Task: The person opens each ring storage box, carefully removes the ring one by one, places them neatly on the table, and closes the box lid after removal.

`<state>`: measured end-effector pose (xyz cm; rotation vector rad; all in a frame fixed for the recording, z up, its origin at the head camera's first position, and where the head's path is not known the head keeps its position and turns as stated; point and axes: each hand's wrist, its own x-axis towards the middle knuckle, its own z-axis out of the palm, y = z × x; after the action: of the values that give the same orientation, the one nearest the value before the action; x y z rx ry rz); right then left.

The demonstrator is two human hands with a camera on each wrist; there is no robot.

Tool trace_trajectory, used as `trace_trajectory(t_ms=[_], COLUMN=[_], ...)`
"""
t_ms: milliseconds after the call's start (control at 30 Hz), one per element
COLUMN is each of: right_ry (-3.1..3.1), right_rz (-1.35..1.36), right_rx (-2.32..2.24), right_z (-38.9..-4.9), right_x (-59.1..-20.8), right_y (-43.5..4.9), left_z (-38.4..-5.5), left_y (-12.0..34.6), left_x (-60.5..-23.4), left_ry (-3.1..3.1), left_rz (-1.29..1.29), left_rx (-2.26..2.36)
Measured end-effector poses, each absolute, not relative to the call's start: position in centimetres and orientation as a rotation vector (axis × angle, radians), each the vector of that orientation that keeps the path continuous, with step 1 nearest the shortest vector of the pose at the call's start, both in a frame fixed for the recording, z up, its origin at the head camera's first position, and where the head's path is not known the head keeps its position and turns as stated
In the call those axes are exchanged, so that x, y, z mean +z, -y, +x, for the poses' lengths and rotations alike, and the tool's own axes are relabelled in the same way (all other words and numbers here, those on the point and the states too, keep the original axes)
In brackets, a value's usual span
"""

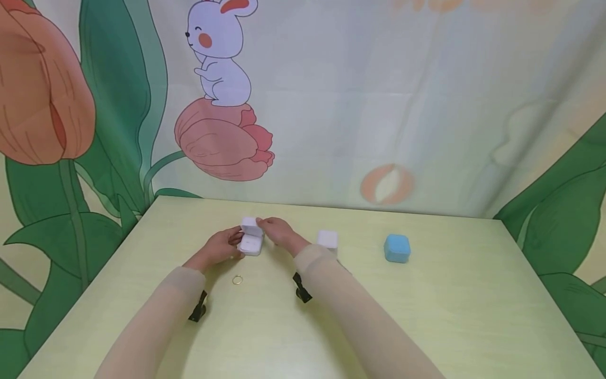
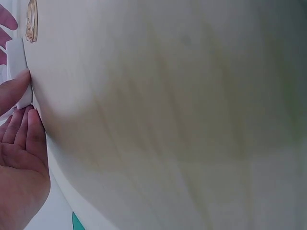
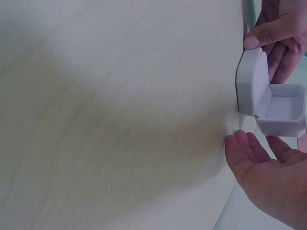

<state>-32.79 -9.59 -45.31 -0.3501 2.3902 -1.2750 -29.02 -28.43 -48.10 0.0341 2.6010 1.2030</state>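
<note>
A printed cloth backdrop (image 1: 303, 100) hangs behind a pale table (image 1: 473, 316), with a large orange tulip at far left and a white rabbit on a pink flower beside it. The person's left arm, in a beige sleeve (image 1: 156, 316), reaches forward and inward from the lower left, a black band (image 1: 198, 308) at the wrist. The left hand (image 1: 219, 247) is turned toward its partner, holding the left side of an open white ring box (image 1: 251, 245): its thumb presses the base and its other fingers curl close against the box. Just nearer the viewer, a gold ring (image 1: 237, 280) lies on the table. The box sits between the two hands, lid raised at the far side. The right hand (image 1: 280, 232) comes in from the lower right, its arm slanting across the table, with fingertips at the lid's right corner. In the right wrist view, several of its fingers are extended and close together; whether the thumb pinches the lid cannot be told. Beyond the right sleeve stands a closed white box (image 1: 327, 239), partly covered by it, then a blue box (image 1: 396, 248) farther right. Peach marks (image 1: 445, 4) along the backdrop's top are cut off and unreadable.
</note>
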Motion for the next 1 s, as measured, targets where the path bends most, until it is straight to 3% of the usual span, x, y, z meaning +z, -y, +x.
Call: trace_trajectory(t_ms=[633, 1000], right_ry=[-2.277, -2.395], right_rz=[-0.244, -0.353], right_rx=[-1.443, -1.423], right_z=[-33.0, -34.5], right_x=[-46.1, -49.3], right_y=[10.8, 11.4], left_z=[-29.1, -28.9], left_y=[28.5, 28.4], left_x=[-48.0, -48.1], left_ry=[-2.608, -2.613], left_rz=[0.009, 0.02], left_rx=[1.187, 1.189])
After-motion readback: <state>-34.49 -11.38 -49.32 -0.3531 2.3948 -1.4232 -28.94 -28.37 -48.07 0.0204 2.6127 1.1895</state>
